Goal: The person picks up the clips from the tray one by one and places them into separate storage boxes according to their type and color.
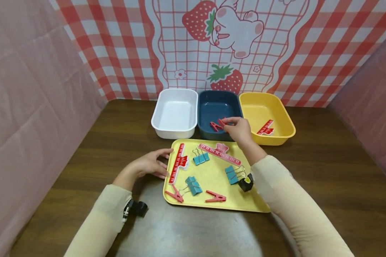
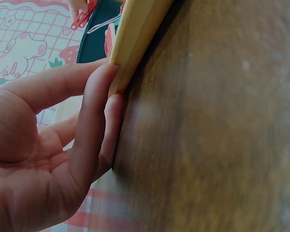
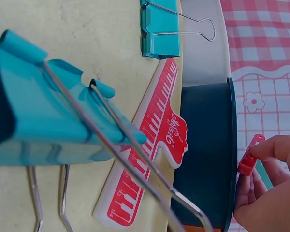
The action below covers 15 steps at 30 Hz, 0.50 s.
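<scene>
My right hand (image 1: 239,130) pinches a red clothespin (image 3: 250,157) between thumb and fingertips over the dark blue bin (image 1: 218,101). Another red clothespin (image 1: 215,126) lies inside that bin. Fingertips of my left hand (image 1: 149,164) touch the left rim of the yellow tray (image 2: 130,48), fingers spread and slightly bent. On the tray lie two red clothespins, one at the front middle (image 1: 216,196) and one at the front left corner (image 1: 176,194). Three teal binder clips (image 1: 201,158) lie there too, with a red ruler-shaped clip (image 1: 177,164) and a pinkish one marked "Music" (image 3: 154,140).
Behind the tray, a white bin (image 1: 175,134) stands left of the blue one, and a yellow bin (image 1: 271,140) holding a red ruler-shaped clip (image 1: 265,127) stands right. A checked strawberry cloth (image 1: 125,53) hangs behind the wooden table (image 1: 115,132). Pinkish cloth walls flank both sides.
</scene>
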Tool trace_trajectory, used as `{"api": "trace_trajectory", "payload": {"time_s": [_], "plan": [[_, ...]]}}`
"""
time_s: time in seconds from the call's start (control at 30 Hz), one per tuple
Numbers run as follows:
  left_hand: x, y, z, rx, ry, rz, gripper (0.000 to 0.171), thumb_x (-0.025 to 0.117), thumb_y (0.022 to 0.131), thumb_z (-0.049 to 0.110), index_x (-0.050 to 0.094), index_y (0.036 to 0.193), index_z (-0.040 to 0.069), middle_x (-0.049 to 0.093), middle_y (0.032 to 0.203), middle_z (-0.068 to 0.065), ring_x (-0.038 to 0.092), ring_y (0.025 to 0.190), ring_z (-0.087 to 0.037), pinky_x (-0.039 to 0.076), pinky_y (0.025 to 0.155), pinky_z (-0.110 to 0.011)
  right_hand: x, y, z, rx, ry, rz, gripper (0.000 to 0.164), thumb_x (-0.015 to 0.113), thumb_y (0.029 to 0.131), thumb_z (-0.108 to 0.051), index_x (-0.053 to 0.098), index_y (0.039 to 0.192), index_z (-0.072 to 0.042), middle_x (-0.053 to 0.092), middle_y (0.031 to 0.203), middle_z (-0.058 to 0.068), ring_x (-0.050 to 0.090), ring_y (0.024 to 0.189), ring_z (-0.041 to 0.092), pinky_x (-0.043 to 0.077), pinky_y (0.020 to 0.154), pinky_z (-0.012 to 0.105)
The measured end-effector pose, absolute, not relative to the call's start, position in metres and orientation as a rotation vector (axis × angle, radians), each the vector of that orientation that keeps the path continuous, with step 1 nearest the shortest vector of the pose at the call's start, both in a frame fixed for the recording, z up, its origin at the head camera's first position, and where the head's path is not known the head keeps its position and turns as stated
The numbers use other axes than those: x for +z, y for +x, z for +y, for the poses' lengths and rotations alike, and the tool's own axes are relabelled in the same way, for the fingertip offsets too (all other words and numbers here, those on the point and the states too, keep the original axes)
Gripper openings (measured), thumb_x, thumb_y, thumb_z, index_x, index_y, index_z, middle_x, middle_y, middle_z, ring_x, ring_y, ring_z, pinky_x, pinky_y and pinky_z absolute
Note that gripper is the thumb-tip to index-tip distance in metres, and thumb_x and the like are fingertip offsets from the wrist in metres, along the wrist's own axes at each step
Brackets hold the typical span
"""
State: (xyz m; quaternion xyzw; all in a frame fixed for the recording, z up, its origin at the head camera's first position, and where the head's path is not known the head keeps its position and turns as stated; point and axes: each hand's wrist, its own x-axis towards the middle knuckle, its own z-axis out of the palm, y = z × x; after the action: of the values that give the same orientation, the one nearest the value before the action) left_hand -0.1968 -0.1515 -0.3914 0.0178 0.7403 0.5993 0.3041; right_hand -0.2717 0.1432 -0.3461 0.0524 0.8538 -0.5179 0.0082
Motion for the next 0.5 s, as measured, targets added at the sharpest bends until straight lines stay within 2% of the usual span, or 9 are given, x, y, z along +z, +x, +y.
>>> {"api": "trace_trajectory", "payload": {"time_s": [0.13,0.5], "plan": [[-0.391,-0.197,-0.152,1.584,0.044,1.962,0.083,0.062,0.074,-0.022,0.029,0.144,0.007,0.031,0.131,-0.018,0.058,0.093,-0.026,0.058,0.072,-0.038,-0.347,-0.276,0.143,-1.616,0.212,2.682,0.027,0.061,0.087,-0.004,0.067,0.113,-0.004,0.058,0.114,0.014,0.049,0.074,0.021,0.043,0.056,0.022],[-0.39,-0.196,-0.151,1.587,0.05,1.955,0.083,0.062,0.074,-0.022,0.028,0.145,0.007,0.031,0.131,-0.018,0.057,0.093,-0.025,0.058,0.071,-0.037,-0.349,-0.284,0.142,-1.642,0.299,2.678,0.024,0.061,0.088,-0.006,0.067,0.111,-0.004,0.059,0.115,0.014,0.054,0.091,0.024,0.049,0.068,0.027]]}}
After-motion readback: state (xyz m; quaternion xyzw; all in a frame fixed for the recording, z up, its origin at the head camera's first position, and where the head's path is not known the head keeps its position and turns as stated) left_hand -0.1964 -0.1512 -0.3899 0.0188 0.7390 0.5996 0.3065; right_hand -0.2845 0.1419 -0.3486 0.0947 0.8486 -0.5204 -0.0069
